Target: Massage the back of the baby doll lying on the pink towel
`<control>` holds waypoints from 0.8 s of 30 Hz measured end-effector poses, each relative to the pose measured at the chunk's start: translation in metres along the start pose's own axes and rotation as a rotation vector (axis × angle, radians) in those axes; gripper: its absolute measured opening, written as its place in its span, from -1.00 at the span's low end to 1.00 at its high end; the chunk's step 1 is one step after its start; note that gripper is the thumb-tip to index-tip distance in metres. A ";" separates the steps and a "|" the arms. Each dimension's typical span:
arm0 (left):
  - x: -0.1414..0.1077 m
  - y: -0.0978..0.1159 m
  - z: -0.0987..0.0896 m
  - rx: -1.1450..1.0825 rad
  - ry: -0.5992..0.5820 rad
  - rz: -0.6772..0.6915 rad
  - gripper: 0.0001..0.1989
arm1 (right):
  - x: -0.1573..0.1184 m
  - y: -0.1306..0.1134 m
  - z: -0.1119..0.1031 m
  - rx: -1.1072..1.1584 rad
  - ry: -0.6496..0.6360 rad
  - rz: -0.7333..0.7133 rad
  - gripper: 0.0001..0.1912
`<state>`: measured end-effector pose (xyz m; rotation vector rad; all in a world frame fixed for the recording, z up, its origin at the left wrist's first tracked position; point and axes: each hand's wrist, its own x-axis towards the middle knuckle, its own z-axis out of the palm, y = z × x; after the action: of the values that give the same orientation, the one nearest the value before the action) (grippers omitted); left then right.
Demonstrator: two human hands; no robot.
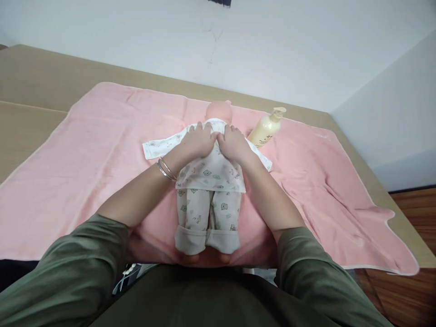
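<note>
A baby doll lies on a pink blanket, its head away from me and its face not visible. It wears a white printed shirt and matching trousers with turned-up cuffs; its feet show at the near edge. My left hand rests open on the left of the doll's upper back. On the other side lies my right hand, also open, fingers pointing toward the shoulder. The two thumbs come close together at the middle of the back.
A cream pump bottle stands tilted in view on the blanket, right of the doll's shoulder. Beneath the blanket is a wooden table, set against a white wall. Brown wooden flooring shows past the right edge.
</note>
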<state>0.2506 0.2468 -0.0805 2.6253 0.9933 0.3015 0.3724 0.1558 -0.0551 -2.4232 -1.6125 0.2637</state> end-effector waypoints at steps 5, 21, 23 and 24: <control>0.020 -0.014 -0.001 -0.169 0.052 -0.091 -0.40 | -0.032 -0.025 -0.010 -0.145 -0.166 -0.152 -0.25; 0.011 -0.001 0.005 -0.040 0.115 -0.085 -0.44 | 0.017 0.010 0.010 0.123 0.102 0.039 -0.32; 0.009 0.001 0.003 -0.030 0.104 -0.098 -0.44 | 0.016 0.011 0.010 0.116 0.093 0.032 -0.31; 0.007 0.004 0.002 -0.025 0.096 -0.102 -0.44 | 0.016 0.012 0.010 0.113 0.088 0.025 -0.31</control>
<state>0.2587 0.2485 -0.0805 2.5483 1.1430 0.4165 0.3862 0.1672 -0.0685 -2.3379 -1.4893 0.2421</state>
